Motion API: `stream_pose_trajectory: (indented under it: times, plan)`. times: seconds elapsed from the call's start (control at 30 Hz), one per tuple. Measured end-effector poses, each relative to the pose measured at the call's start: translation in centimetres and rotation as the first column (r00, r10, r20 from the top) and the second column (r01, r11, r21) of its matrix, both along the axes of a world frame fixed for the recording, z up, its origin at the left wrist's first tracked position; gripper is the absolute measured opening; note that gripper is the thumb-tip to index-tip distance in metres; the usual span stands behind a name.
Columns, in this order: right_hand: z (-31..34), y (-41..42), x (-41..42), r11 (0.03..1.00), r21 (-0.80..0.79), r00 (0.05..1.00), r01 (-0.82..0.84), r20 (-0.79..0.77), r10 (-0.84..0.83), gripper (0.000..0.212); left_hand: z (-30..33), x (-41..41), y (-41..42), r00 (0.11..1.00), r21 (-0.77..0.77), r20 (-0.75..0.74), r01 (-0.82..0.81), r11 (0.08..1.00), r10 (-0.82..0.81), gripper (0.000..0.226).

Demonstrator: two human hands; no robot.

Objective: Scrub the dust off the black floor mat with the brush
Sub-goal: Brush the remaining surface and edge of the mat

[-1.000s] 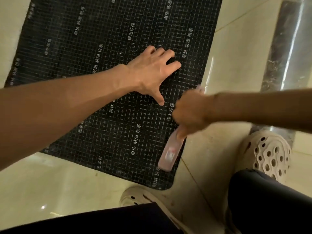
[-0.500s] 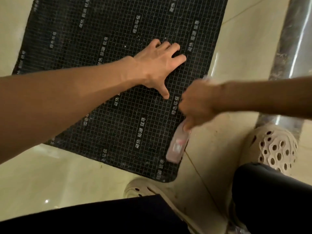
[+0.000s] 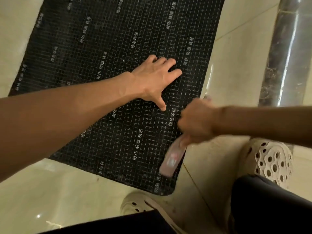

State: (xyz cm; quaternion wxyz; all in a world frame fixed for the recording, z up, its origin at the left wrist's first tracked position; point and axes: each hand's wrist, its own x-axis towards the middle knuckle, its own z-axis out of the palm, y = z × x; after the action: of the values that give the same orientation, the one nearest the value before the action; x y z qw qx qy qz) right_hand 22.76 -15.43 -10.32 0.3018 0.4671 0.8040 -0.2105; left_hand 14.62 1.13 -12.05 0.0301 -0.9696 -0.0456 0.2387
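**Left hand flat on mat, right on brush at the near-right edge**

My left hand lies palm down on the black floor mat, fingers straight & spread, thumb pointing back toward me; it holds nothing, just presses the mat. My right hand is curled in a fist round the upper part of the brush; it's blurred, so I can't tell exactly how the fingers sit.

Edges & room: the brush lies along the mat's right edge, near the rounded near-right corner, its low end just short of that corner. Right of that edge is bare cream tile floor, w/ a grout line running off diagonally. Further right a shiny dark strip runs up the frame. Left of the brush, the mat surface is open betw. it & my left thumb, and wide open toward the far-left side. My beige perforated shoes flank the corner: right shoe well right of the brush on tile, left shoe just below the mat's near edge. Dark trouser legs fill the bottom.

Brush axis: long & narrow, pinkish, slanted from upper right under my fist down-left toward me, roughly parallel to the mat's right edge. Which face is down I can't tell.
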Motion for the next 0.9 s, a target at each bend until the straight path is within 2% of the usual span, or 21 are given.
stream_pose_trajectory:
  times: [0.13, 0.27, 0.47, 0.57, 0.67, 0.73, 0.83, 0.9]
  plan:
    - [1.1, 4.4, 8.8, 0.969, 0.139, 0.974, 0.207, 0.065, -0.217, 0.072, 0.1, -0.1, -0.1, 1.0, -0.028, -0.02, -0.023, 0.999, 0.022, 0.129]
    - [1.4, 5.9, 12.9, 0.916, 0.145, 0.921, 0.373, 0.064, -0.385, 0.081, 0.1, 0.0, 0.1, 0.999, -0.024, -0.024, -0.022, 0.999, 0.022, 0.131]
    - [-0.3, 1.5, 7.3, 0.968, 0.038, 0.964, 0.249, -0.109, -0.243, 0.095, 0.3, 0.0, 0.0, 1.0, -0.033, 0.008, -0.017, 0.999, 0.017, 0.132]
    - [-1.3, 2.6, 10.2, 0.925, 0.172, 0.94, 0.338, -0.117, -0.321, 0.097, 0.0, -0.2, 0.1, 0.999, -0.034, 0.011, -0.03, 0.999, 0.031, 0.14]
    - [-0.6, 4.5, 15.3, 0.789, 0.29, 0.839, 0.542, -0.13, -0.529, 0.094, -0.3, -0.7, 0.4, 0.995, -0.048, 0.015, -0.094, 0.994, 0.095, 0.149]
    - [-0.7, 5.0, 16.9, 0.692, 0.339, 0.764, 0.637, -0.161, -0.625, 0.085, -0.2, -1.0, 0.8, 0.991, -0.002, 0.035, -0.126, 0.992, 0.126, 0.153]
    - [-1.8, 3.1, 14.5, 0.525, 0.255, 0.582, 0.812, -0.3, -0.755, 0.065, -0.6, -1.3, 0.4, 0.992, 0.046, 0.029, -0.121, 0.992, 0.12, 0.155]
    - [-2.6, 0.2, 11.6, 0.439, 0.151, 0.46, 0.886, -0.401, -0.792, 0.06, -0.8, -1.0, 0.4, 0.992, 0.046, 0.045, -0.118, 0.992, 0.116, 0.156]
